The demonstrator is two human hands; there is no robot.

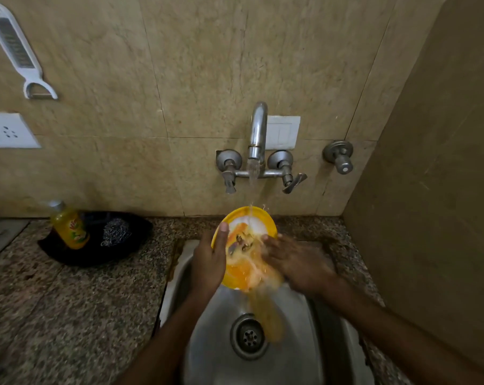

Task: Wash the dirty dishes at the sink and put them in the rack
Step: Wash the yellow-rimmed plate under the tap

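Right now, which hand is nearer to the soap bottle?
Left. The left hand holds the left rim of the yellow plate, on the side toward the soap bottle on the counter. The right hand rubs the plate's far side, farther away.

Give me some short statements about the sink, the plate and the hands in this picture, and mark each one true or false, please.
1. Water runs from the tap onto the yellow plate. True.
2. The left hand holds the plate's rim. True.
3. The plate lies flat at the bottom of the sink. False: it is held tilted above the sink.
4. The right hand holds the steel scrubber. False: the scrubber lies on the counter, left of the sink.
5. The soap bottle stands left of the sink. True.
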